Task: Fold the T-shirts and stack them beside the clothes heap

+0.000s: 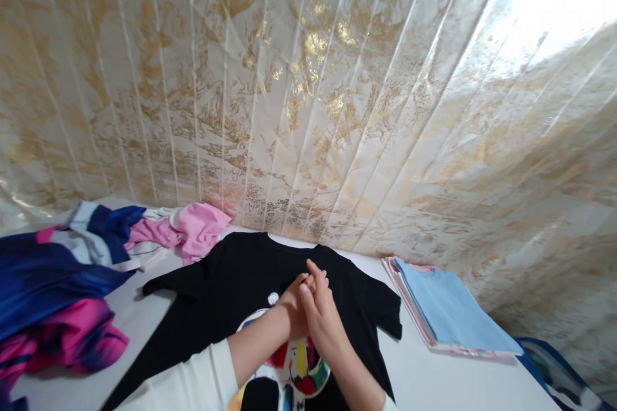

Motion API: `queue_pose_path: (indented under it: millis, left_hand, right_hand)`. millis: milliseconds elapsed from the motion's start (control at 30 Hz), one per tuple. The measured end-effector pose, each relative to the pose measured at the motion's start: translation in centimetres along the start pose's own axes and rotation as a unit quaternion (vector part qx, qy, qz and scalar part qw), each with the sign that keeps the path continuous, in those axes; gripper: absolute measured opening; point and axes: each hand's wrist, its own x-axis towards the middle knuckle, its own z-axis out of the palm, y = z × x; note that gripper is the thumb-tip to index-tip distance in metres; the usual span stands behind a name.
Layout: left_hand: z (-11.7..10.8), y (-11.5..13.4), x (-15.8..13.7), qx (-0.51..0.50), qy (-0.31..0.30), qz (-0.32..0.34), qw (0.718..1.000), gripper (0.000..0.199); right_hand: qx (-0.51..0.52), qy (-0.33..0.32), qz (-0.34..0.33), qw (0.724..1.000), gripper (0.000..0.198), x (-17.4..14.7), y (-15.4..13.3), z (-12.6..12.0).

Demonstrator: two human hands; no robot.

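My left hand (293,300) and my right hand (320,312) are clasped together above a black T-shirt (241,276). The fingers are folded against each other, with one finger pointing up and away from me. No item shows between the palms. The shirt lies face up and spread out, its neckline at the far side and both short sleeves out to the sides. A colourful print (308,372) on its front is partly covered by my forearms.
A loose heap of blue and pink clothes (58,282) lies on the left, with a pink garment (202,228) behind it. Folded clothes, light blue on top (453,308), are stacked on the white table (424,385). A gold-patterned curtain (308,77) hangs behind; dark blue fabric (559,366) is at lower right.
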Motion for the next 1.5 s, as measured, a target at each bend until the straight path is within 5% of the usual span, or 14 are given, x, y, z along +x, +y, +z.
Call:
queue_pose_path:
  millis: [100,233,367,567,800,1133,1267,1500]
  left_hand:
    - [-0.1,-0.3,-0.1,-0.003,-0.02,-0.012,1.0,0.07]
    - [-0.7,-0.4,-0.5,-0.013,-0.021,-0.034,0.999,0.069]
    - [-0.9,-0.2,-0.6,-0.019,-0.023,-0.035,0.999,0.067]
    - [-0.7,-0.2,-0.3,-0.016,-0.022,-0.036,0.999,0.067]
    - [-1.3,0.4,-0.2,-0.011,-0.021,-0.034,0.999,0.066]
    - [-1.5,-0.6,-0.9,0.011,-0.011,-0.103,0.995,0.069]
    - [-3.0,-2.9,-3.3,0.05,-0.002,-0.163,0.985,0.07]
    - [-8.3,-12.3,-9.2,0.133,0.021,-0.282,0.95,0.065]
  right_hand:
    - [-0.004,-0.037,0.007,0.999,0.054,-1.7,1.2,0.2]
    - [-0.093,-0.048,0.065,0.992,0.055,-2.1,7.3,-2.1]
    - [-0.18,-0.07,0.055,0.98,0.059,-2.1,10.8,-3.0]
    - [-0.17,-0.097,0.06,0.979,0.059,-1.3,8.5,-3.1]
    - [-0.109,-0.095,0.042,0.989,0.053,3.5,3.7,-0.5]
    - [-0.178,-0.05,0.07,0.98,0.052,4.9,5.5,0.4]
    - [-0.187,-0.044,0.085,0.978,0.057,5.0,5.5,0.9]
    - [-0.183,-0.042,0.098,0.977,0.059,5.2,5.5,1.1]
